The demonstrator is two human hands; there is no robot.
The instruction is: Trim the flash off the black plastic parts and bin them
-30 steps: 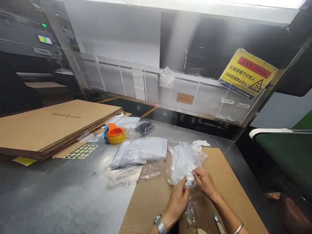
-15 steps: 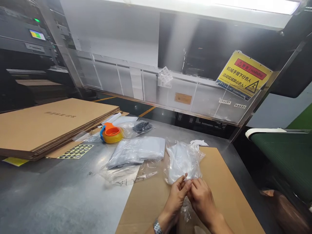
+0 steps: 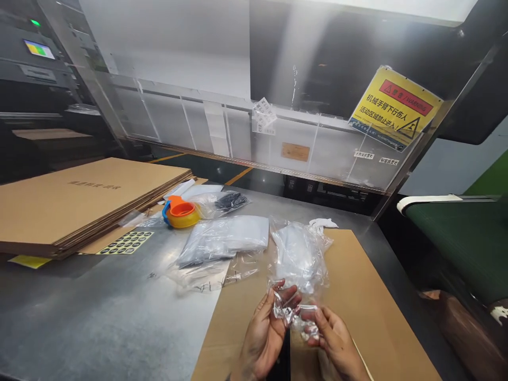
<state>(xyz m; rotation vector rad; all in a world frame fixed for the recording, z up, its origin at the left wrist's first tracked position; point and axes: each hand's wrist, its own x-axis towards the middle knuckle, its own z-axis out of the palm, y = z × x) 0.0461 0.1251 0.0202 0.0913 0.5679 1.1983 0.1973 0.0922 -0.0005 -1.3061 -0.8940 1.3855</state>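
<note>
Both my hands hold a small crumpled clear plastic bag point(image 3: 297, 313) above a flat brown cardboard sheet point(image 3: 357, 307). My left hand point(image 3: 262, 333) pinches the bag's left side, palm turned up. My right hand point(image 3: 335, 346) grips its right lower end. Just beyond the hands lies a larger clear bag of white items point(image 3: 298, 254) on the cardboard. Something dark sits between my wrists; I cannot tell what it is.
A stack of flat cardboard sheets point(image 3: 79, 196) fills the left of the metal table point(image 3: 99, 317). Near it sit an orange and yellow tape dispenser point(image 3: 180, 211), a sticker sheet point(image 3: 125, 242) and more plastic bags point(image 3: 224, 241). A clear guard with a yellow warning sign point(image 3: 395, 114) stands behind. A green conveyor point(image 3: 456, 233) runs at right.
My hands drew back from the large bag toward me and lifted a small clear bag between them. The left palm has turned upward.
</note>
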